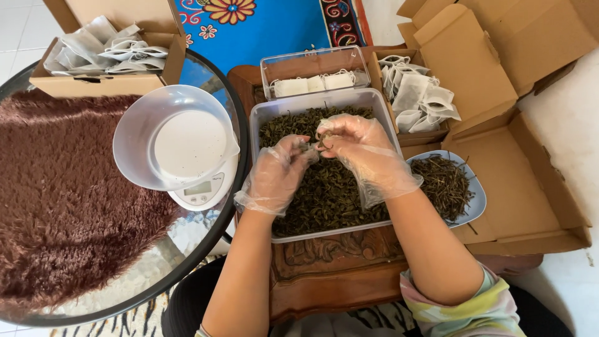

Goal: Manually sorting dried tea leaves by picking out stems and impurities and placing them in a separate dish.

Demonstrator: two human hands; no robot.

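Both my hands wear thin clear plastic gloves and meet over a grey rectangular tray filled with dark dried leaves. My left hand has its fingers curled, pinching a few leaves at the fingertips. My right hand is cupped just beside it, fingertips pinched on a small bit of leaf. The fingertips of the two hands nearly touch above the middle of the tray.
A white kitchen scale with a clear bowl stands left of the tray on a round glass table with brown fur cloth. A blue plate of stems lies right. Small white bags fill a clear box and cardboard boxes.
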